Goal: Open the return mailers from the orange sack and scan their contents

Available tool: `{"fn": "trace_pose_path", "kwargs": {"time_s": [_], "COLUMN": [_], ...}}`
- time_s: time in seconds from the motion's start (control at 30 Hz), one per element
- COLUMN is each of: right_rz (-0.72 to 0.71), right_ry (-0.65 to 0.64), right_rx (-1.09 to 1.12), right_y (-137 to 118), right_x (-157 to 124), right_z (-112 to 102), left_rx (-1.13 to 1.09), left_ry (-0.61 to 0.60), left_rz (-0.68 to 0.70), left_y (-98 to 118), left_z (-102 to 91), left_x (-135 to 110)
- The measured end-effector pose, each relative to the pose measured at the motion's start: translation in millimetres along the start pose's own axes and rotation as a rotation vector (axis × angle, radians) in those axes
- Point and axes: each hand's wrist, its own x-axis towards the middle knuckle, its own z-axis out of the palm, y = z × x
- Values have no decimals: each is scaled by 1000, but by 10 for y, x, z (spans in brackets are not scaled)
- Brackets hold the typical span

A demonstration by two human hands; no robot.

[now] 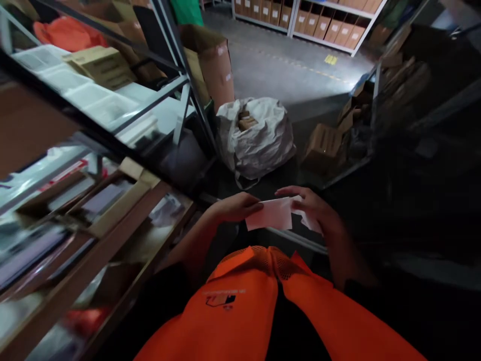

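In front of my orange vest (240, 306), both hands are at a white sheet of paper (271, 214). My left hand (238, 206) pinches the sheet's left edge between thumb and fingers. On the other side, my right hand (310, 205) is closed on the paper's right part, its index finger lifted above the edge. A crumpled piece of white paper (311, 221) hangs below the right fingers; whether it joins the sheet I cannot tell. No print can be made out on the paper.
Shelves with opened cartons (112, 200) stand close on my left. Ahead sits a large white sack (263, 138) with cardboard in it. A brown box (323, 145) and a cart of cardboard (356, 120) are on the right. Boxed racks (330, 25) stand farther back.
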Motion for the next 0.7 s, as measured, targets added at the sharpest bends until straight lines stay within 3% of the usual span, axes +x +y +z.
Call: {"fn": "trace_pose_path", "kwargs": {"time_s": [0.07, 0.2, 0.3, 0.4, 0.5, 0.63, 0.7], "right_rz": [65, 82, 26, 14, -30, -44, -17], "right_ry": [-52, 26, 79, 87, 107, 206, 355], "right_rx": [-61, -199, -164, -87, -62, 43, 180], "right_y": [-3, -202, -456, -563, -394, 90, 291], "right_x": [661, 1822, 2532, 3222, 3980, 4992, 5442], "right_z": [-463, -1506, -2319, -3134, -4065, -5548, -6268], "left_rx": [-38, -181, -347, -448, -423, -406, -357], "left_ry": [-8, -48, 124, 351, 507, 729, 649], "left_rz": [12, 52, 94, 68, -8, -36, -43], "left_y": [-211, -420, -382, -346, -461, -723, -778], "left_z": [-470, -1480, -2130, -2594, -2967, -3533, -3827], "left_x": [633, 1905, 2835, 3800, 4824, 6107, 6642]}}
